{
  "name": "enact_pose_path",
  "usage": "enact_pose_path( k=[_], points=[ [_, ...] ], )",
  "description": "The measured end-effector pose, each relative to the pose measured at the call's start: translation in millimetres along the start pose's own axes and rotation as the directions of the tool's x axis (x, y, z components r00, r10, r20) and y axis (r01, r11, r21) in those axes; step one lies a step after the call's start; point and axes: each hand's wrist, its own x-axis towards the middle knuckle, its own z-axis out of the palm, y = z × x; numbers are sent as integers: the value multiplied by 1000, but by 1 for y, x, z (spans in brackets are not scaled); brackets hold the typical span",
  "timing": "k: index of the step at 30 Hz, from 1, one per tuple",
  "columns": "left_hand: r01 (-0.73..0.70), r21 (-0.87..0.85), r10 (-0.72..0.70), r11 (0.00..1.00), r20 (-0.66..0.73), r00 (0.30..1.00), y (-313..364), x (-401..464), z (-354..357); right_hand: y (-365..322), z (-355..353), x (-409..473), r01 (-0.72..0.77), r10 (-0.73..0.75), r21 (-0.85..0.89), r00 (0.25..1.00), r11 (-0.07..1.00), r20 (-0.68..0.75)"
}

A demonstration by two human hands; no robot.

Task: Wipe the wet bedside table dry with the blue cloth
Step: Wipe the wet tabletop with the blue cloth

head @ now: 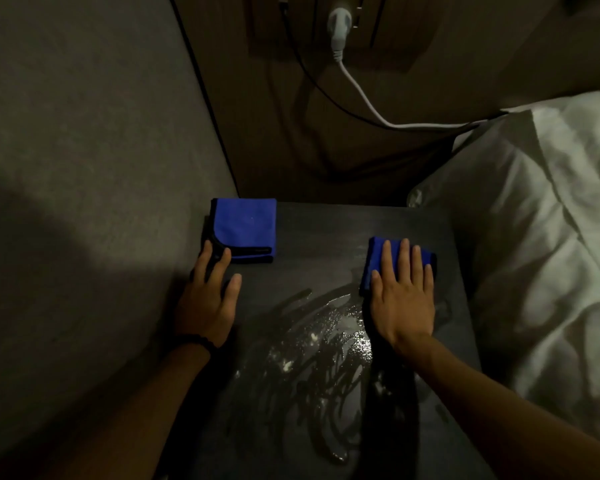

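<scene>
The dark bedside table (319,230) has streaks and droplets of water (319,344) across its middle and front. My right hand (404,296) lies flat, fingers spread, pressing a folded blue cloth (378,252) onto the table at the right, at the edge of the wet patch. A second folded blue cloth (245,228) with black trim lies at the back left corner. My left hand (210,299) rests flat on the table's left edge, its fingertips touching that cloth's near corner. A dark band circles my left wrist.
A grey wall (84,168) runs along the table's left side. White bedding and a pillow (541,244) press against the right edge. Behind the table, a white plug (338,26) sits in a wall socket, its white cable (368,105) and a black cable trailing toward the bed.
</scene>
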Motion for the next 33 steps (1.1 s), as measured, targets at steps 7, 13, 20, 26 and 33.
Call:
enact_pose_path(
  k=[7,13,20,26,33],
  points=[
    [20,39,-21,999,45,999,1,4,-4,-62,7,-11,115,-116,50,993,992,13],
    [20,29,-22,999,66,998,0,5,-8,-85,8,-17,162,-163,60,986,985,23],
    [0,120,-9,993,74,997,4,5,-12,-85,4,-17,201,-203,44,979,979,35],
    [-127,308,99,943,106,989,9,9,-18,-105,3,-28,252,-256,83,966,964,36],
    [131,-127,-129,983,24,991,14,14,-21,-143,9,-49,351,-356,123,934,928,19]
  ],
)
